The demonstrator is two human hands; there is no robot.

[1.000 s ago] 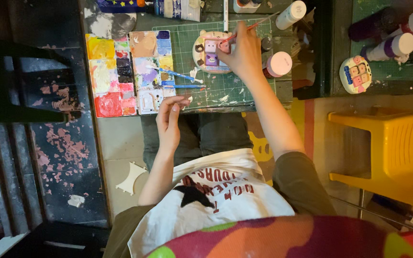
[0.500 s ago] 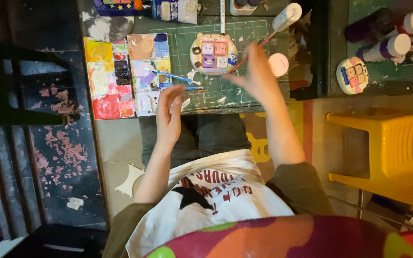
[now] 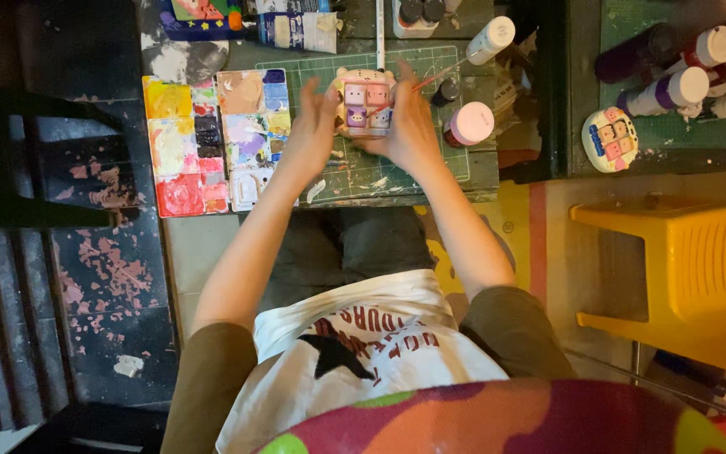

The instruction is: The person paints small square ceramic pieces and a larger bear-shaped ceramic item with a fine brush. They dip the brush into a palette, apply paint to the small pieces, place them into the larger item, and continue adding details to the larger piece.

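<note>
Both hands on a small painted figure, brush in the right

Presently the fingers (image 3: 397, 91) of the right hand (image 3: 409, 126) wrap the right side of a small pale figure (image 3: 365, 102) with pink and purple squares, and appear to pinch a thin red-handled brush (image 3: 434, 77) too, its bristle end hidden; left hand (image 3: 313, 130) held open, fingers spread, palm against the figure's left edge, not clamped round it; figure is raised just above the green cutting mat (image 3: 355, 168) on the worktop (image 3: 481, 164).

Outward: stained paint palette (image 3: 203, 139) just left of the left wrist; pink-capped paint bottle (image 3: 470, 124) just right of the right hand; white-capped bottle (image 3: 491, 40) beyond it; a second painted figure (image 3: 608, 139) well apart on the right; yellow stool (image 3: 682, 269) below that.

Risk, as judged: grip is one-sided, so the figure could tip or slip onto the mat; any wet paint could smear under the left palm; the right elbow swinging out could knock the pink-capped bottle.
</note>
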